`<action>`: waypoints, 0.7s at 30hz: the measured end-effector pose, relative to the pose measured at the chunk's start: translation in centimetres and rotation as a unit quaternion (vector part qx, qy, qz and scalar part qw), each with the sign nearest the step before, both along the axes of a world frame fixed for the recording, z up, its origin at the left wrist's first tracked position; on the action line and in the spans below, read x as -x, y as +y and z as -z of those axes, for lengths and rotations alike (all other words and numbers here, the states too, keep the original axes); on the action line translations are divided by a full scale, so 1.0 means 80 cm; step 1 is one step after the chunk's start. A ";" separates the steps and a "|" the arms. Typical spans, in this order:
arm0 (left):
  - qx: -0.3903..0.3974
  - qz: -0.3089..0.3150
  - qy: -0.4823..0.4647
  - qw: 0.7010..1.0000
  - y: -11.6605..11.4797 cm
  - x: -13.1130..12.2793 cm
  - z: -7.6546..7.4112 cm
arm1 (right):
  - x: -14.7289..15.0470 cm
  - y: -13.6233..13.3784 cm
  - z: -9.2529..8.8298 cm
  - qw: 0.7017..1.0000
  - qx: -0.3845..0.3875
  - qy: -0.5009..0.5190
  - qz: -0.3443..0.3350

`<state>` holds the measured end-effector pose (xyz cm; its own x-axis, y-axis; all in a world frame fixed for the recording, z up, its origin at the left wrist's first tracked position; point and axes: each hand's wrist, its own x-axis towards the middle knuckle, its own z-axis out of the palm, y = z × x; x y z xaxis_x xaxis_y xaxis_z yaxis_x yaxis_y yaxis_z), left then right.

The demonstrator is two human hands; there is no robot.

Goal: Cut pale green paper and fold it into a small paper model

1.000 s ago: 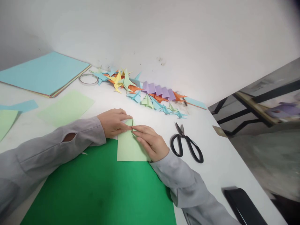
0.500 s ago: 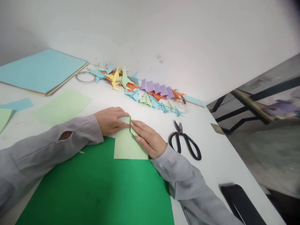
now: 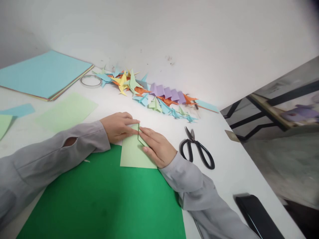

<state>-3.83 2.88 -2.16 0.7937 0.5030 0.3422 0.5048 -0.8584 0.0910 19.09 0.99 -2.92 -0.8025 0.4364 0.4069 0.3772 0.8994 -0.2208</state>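
Head view: right hand flattened over a folded green flap

From my remote seat I watch the right hand (image 3: 159,146) laid flat across the light green sheet (image 3: 136,156), fingers straight, thumb apart, nothing clenched. The left hand (image 3: 118,126) rests its fingertips beside the folded flap (image 3: 140,138); whether it pinches the paper, I cannot tell. The sheet lies over the far edge of a green mat (image 3: 107,196), running past it onto the white counter (image 3: 221,149). Half a second ago the flap stood a little more raised; now it shows as a thinner edge beside the right hand. I take that to mean the fold is being pressed down.

Further out, black-handled scissors (image 3: 193,141) lie with blades parted between the right hand and the counter's right edge, and a black case (image 3: 259,217) sits nearer that edge's close end. Along the far edge I see a heap of folded paper figures (image 3: 133,84), a tape roll (image 3: 91,86) and, toward the far left corner, a blue-topped paper stack (image 3: 47,76). I can read no brand, label or writing anywhere.
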 end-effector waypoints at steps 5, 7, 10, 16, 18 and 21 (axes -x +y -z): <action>0.010 -0.006 0.007 1.000 0.001 0.000 0.000 | 0.000 0.001 0.002 1.000 0.002 0.009 0.004; 0.015 -0.007 0.009 1.000 0.001 0.001 0.001 | 0.000 0.001 0.003 1.000 0.000 0.015 0.003; 0.027 -0.007 0.005 1.000 0.001 0.001 0.000 | 0.000 0.002 0.003 1.000 -0.012 0.022 -0.005; 0.043 -0.010 0.007 0.999 -0.001 0.002 -0.003 | 0.001 0.001 0.004 0.999 -0.027 0.024 -0.009; 0.048 -0.005 0.005 0.999 0.000 0.002 -0.004 | 0.001 0.001 0.004 0.999 -0.029 0.024 -0.006; 0.054 0.006 -0.010 0.998 0.001 0.003 -0.003 | 0.001 0.000 0.005 0.999 -0.029 0.021 -0.003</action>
<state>-4.11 3.00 -1.95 0.7930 0.5288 0.3026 0.4920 -0.8487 0.1938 19.04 1.00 -3.33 -0.7862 0.4065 0.4654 0.3631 0.9133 -0.1843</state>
